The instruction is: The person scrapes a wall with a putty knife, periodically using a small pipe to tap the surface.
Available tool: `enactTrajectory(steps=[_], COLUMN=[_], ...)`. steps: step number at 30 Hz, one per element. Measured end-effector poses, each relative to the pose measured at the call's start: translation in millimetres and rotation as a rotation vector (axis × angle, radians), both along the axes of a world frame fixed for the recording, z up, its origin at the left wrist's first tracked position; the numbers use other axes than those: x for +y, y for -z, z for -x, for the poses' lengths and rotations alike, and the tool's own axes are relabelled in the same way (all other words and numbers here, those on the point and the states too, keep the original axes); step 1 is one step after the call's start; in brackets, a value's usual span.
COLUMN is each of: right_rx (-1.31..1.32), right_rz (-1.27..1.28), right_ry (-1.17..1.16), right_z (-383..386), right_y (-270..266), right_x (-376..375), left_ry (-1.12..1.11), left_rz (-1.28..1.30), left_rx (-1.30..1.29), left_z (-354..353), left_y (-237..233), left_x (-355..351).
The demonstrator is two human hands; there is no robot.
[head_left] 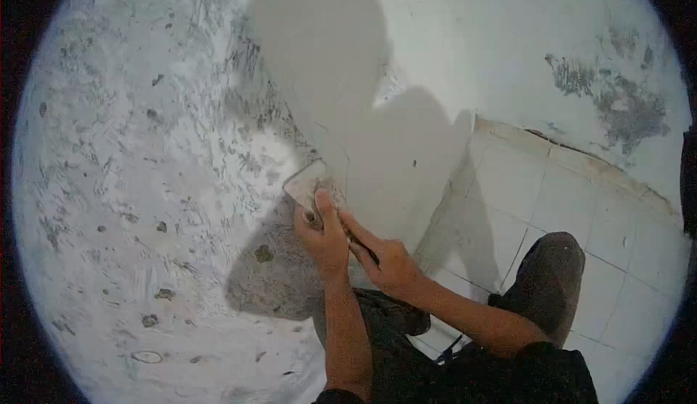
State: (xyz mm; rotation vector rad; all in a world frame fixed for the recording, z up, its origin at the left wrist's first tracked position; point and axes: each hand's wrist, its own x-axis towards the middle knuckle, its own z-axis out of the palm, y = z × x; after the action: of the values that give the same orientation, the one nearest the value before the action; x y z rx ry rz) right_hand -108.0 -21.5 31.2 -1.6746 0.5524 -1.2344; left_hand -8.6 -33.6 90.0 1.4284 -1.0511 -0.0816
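Note:
A scraper [303, 179] with a broad, pale-smeared blade lies against the wall [181, 208], its blade edge by the line between rough, pitted surface and smooth paint. My left hand [327, 241] is closed around the blade's lower part, thumb laid along its face. Below and to the right, my right hand [392, 262] wraps the scraper's dark handle, with its index finger stretched up toward the blade. Part of the handle is hidden by my fingers. Shadow covers the smooth paint around the blade.
White floor tiles [559, 215] meet the wall at the right, along a dirty, broken strip [581, 153]. Another wall [573, 34] with a grey peeled patch [628, 110] stands behind. My bent knee [555, 266] is close to my right arm.

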Motion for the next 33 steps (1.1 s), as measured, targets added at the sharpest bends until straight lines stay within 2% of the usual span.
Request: enactTrajectory(steps=[2, 3, 8, 10, 11, 14, 16, 18, 19, 22, 23, 26, 28, 33], right_rx=[0.106, 0.097, 0.096, 0.180, -0.056, 0.069, 0.162, 0.118, 0.127, 0.155, 0.127, 0.161, 0.230, 0.158], right_rz=[-0.097, -0.103, -0.052, -0.169, 0.072, 0.012, -0.045, -0.031, -0.013, -0.052, -0.032, -0.044, -0.102, -0.089], right_ry=[-0.043, -0.033, 0.017, -0.047, 0.112, 0.095, 0.068, 0.094, 0.094, 0.097, 0.080, 0.061, 0.023, 0.047], right_z=[7.5, 4.2, 0.7, 3.8, -10.4, -5.3, -2.4, -7.0, -7.6, -7.1, -5.5, 1.9, 5.7, -5.9], right_y=[-19.8, -18.3, -20.1, -22.8, -6.3, -18.1, -33.4, -34.6, -35.8, -32.2, -30.2, -32.3, -41.2, -40.8], right_x=[-8.3, -6.8, 8.2, 9.5, 2.1, -13.8, -15.9, -17.3, -17.5, -8.8, -4.9, 4.7, 1.7, -5.1], left_ry=[-0.143, 0.025, 0.088, 0.091, 0.052, 0.094, 0.040, 0.104, 0.140, 0.063, 0.090, 0.148, 0.116, 0.125], left_rz=[-0.218, -0.113, 0.020, -0.053, 0.001, -0.055, -0.071, -0.263, -0.066, -0.024, 0.039, -0.019, -0.063, -0.103], left_rx=[0.105, 0.112, 0.039, 0.046, -0.009, 0.019, 0.007, -0.061, -0.067, -0.176, -0.073, 0.007, -0.048, -0.032], left_z=[3.7, -1.6, -3.0, -8.1, -7.8, -10.1, -6.0, -12.9, -9.5, -15.5, -9.0, -12.9, -15.5, -14.9], left_y=[-10.3, -9.8, -8.6, -2.4, -0.2, -9.0, -26.6, -36.0, -34.7, -22.1, -22.6, -12.5, -12.5, -22.8], left_x=[-2.6, -3.5, 6.0, 7.6, 1.6, -12.3, -12.8, -13.7, -15.4, -14.6, -10.9, -3.1, -6.5, -12.9])
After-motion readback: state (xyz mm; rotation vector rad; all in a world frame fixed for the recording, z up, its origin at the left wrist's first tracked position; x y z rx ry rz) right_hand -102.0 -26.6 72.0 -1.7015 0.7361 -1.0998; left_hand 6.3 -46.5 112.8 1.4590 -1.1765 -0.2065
